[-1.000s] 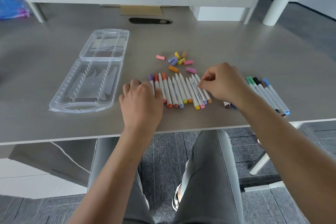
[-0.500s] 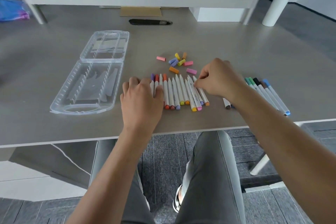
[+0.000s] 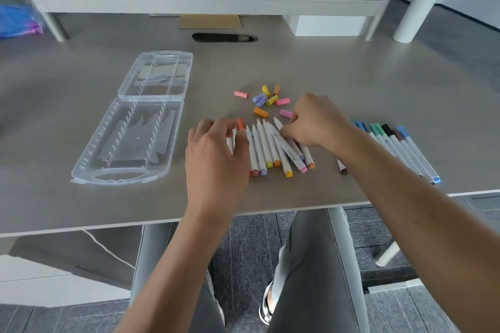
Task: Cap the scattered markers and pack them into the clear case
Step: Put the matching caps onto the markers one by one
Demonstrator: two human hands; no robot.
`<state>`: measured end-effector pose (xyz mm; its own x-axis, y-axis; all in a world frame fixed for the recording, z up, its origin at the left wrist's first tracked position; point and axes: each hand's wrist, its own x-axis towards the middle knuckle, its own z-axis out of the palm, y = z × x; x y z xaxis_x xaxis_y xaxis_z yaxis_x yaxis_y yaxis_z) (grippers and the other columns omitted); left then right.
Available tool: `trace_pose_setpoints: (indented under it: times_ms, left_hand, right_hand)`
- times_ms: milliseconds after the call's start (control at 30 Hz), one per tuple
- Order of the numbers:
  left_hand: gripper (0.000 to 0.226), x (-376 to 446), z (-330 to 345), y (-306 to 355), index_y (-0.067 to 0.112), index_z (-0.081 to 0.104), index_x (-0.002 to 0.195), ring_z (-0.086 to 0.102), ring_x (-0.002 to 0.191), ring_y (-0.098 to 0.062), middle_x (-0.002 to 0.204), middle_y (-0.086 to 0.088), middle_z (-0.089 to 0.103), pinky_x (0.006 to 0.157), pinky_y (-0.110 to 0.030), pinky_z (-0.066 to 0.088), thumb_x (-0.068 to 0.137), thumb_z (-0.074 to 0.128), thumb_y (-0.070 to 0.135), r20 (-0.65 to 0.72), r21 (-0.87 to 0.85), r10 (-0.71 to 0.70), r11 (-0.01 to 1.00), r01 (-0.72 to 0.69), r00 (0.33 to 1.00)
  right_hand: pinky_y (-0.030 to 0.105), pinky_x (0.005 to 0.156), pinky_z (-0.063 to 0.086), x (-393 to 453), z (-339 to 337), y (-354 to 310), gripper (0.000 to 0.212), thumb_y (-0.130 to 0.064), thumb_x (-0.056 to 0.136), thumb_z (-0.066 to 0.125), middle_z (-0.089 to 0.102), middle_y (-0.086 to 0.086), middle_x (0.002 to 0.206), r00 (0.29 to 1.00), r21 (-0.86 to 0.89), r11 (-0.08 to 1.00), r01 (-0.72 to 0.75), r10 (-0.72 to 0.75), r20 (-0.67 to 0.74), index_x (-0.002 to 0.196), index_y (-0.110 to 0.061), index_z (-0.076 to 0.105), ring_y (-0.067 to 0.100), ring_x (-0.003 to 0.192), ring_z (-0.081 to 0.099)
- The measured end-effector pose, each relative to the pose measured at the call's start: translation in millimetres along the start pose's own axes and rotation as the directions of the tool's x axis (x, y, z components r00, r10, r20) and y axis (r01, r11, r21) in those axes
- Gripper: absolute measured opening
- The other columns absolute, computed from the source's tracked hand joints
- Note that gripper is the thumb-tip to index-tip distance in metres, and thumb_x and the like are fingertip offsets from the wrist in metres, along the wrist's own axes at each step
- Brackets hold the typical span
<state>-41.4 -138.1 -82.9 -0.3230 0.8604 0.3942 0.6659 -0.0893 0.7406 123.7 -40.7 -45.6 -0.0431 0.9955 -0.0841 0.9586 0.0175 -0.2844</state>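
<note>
Clear case (image 3: 130, 132) lies open and flat on the grey table (image 3: 351, 67), at the left, well apart from both hands; its lid half is hinged on the far side.

Left hand (image 3: 216, 154) rests palm-down on the left end of the uncapped marker row (image 3: 273, 149) — fingers loosely curved over the leftmost markers, covering them; an orange-capped tip (image 3: 240, 123) pokes out just past the fingertips. Cannot tell if it pinches any marker or only presses on them.

The marker row sits between the 2 hands, white barrels side by side, coloured ends toward the table's near edge. Loose caps (image 3: 266, 98) — pink, purple, yellow, orange — lie scattered just beyond the row, near the right hand's knuckles.

Right hand (image 3: 316, 121) is curled, thumb and fingertips pinching 1 white marker (image 3: 288, 147) at its upper part; that marker lies tilted across the right end of the row.

Right of that forearm, capped markers (image 3: 395, 143) lie together in green, black, brown, blue. 1 dark-ended marker (image 3: 342, 167) peeks from under the forearm.
</note>
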Motion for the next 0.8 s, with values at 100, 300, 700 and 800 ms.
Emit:
trace_pose_setpoints:
  times_ms: [100, 300, 700, 800]
  left_hand:
    - [0.019, 0.5, 0.1, 5.7, 0.018, 0.073, 0.11, 0.06, 0.095, -0.017, 0.099, 0.006, 0.065, 0.083, -0.031, 0.047, 0.097, 0.061, 0.02, 0.004, -0.099, -0.015, 0.995, 0.015, 1.0]
    - [0.017, 5.8, 6.7, 10.6, 0.017, 0.073, 0.109, 0.06, 0.09, -0.011, 0.097, 0.007, 0.067, 0.08, -0.018, 0.044, 0.096, 0.063, 0.019, 0.053, -0.15, -0.035, 0.988, 0.043, 0.998]
    - [0.026, 30.0, 17.2, 31.0, 0.017, 0.061, 0.118, 0.077, 0.08, -0.021, 0.089, -0.009, 0.077, 0.09, -0.051, 0.059, 0.094, 0.071, 0.018, 0.436, -0.577, -0.29, 0.637, 0.512, 0.852]
    - [0.033, 39.0, 20.3, 29.8, 0.011, 0.056, 0.125, 0.077, 0.085, -0.029, 0.091, -0.017, 0.077, 0.089, -0.043, 0.06, 0.095, 0.066, 0.003, 0.49, -0.65, -0.288, 0.508, 0.565, 0.823]
  right_hand:
    - [0.029, 0.052, 0.029, 1.0, -1.9, 1.7, 0.044, -0.042, 0.086, 0.076, 0.044, 0.0, 0.061, 1.0, -0.007, 1.0, -0.016, 0.016, -0.016, 0.066, -0.016, 0.047, 0.017, 0.055, 0.041]
    - [0.03, 0.061, 0.042, 3.2, 4.0, 10.3, 0.037, -0.051, 0.083, 0.076, 0.061, 0.004, 0.07, 0.999, -0.08, 0.997, -0.009, 0.006, -0.046, 0.078, -0.016, 0.066, 0.022, 0.068, 0.059]
    - [0.024, 0.045, 0.024, 5.5, -13.2, -1.2, 0.03, -0.031, 0.087, 0.077, 0.043, -0.004, 0.054, 0.993, 0.727, 0.686, -0.026, -0.064, 0.096, 0.068, -0.008, 0.071, 0.011, 0.044, 0.03]
    - [0.022, 0.042, 0.024, 15.0, -5.9, -6.4, 0.034, -0.028, 0.09, 0.076, 0.042, -0.003, 0.055, 0.988, 0.739, 0.673, -0.033, -0.092, 0.128, 0.088, 0.006, 0.074, 0.01, 0.043, 0.03]
